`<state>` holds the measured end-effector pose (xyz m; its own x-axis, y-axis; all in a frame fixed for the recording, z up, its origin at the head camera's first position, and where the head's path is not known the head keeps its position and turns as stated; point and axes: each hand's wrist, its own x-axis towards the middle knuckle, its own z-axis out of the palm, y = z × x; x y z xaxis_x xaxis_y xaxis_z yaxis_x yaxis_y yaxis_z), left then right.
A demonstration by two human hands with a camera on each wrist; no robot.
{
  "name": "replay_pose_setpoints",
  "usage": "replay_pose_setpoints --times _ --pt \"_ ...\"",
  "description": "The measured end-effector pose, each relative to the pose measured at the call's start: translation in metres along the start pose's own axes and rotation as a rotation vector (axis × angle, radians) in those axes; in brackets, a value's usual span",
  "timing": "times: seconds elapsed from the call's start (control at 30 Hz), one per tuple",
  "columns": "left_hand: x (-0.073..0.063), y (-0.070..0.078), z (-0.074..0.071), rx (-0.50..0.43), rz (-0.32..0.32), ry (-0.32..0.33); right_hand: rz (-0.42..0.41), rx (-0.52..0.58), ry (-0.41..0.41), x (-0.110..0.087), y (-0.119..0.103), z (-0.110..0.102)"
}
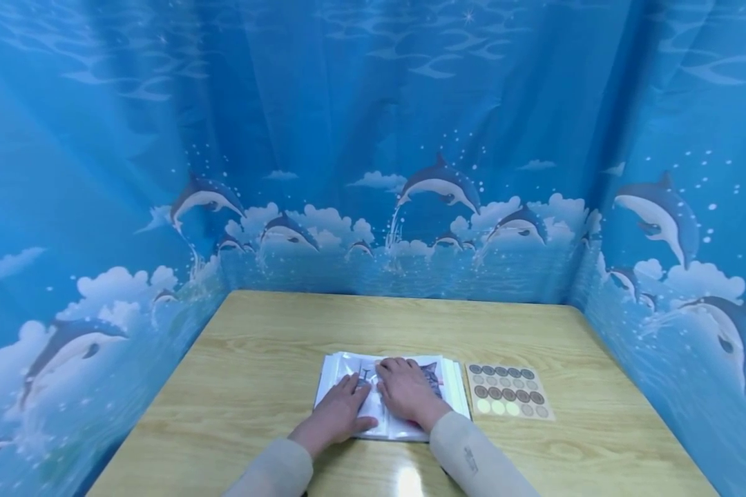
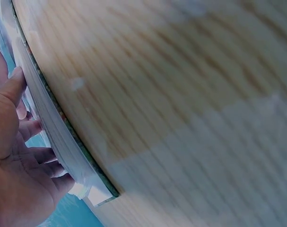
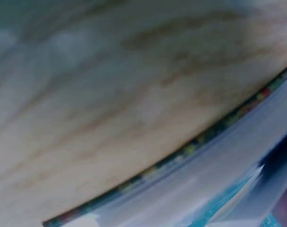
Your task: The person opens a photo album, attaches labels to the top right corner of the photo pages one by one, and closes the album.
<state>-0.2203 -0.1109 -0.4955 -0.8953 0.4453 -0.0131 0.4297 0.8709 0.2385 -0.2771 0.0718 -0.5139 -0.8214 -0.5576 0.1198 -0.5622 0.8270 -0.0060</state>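
A thick open book with glossy pages [image 1: 462, 397], like a photo album in clear sleeves, lies on the table. My left hand [image 1: 338, 411] rests on its left page, fingers extended and thumb near the lower edge. My right hand [image 1: 407, 392] lies across the middle and right page, fingers pressed to the sheet. A picture of a striped cat [image 1: 432, 376] shows partly beyond that hand. The left wrist view gives the stacked page edges [image 2: 53, 127] beside my fingers. In the right wrist view appears the patterned cover edge [image 3: 181, 153]; most of the right hand is out of view there.
Right of the book lies a sheet of round stickers [image 1: 503, 383], some dark brown, some pale, and several light yellow at the lower left. The wooden table [image 1: 236, 373] reaches to a blue dolphin-print curtain [image 1: 348, 172] on three sides.
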Motion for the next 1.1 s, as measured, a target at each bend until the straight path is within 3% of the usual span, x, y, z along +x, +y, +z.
replay_pose_setpoints --times 0.17,0.47,1.1 --pt "0.001 0.002 -0.001 0.005 0.007 0.002 0.001 0.023 0.008 -0.001 0.004 0.003" --pt "0.004 0.002 0.003 0.022 0.005 -0.003 0.023 0.081 -0.065 0.001 0.006 0.006" --pt "0.002 -0.001 0.004 0.014 0.011 0.005 0.035 0.085 -0.046 0.009 -0.002 0.008"
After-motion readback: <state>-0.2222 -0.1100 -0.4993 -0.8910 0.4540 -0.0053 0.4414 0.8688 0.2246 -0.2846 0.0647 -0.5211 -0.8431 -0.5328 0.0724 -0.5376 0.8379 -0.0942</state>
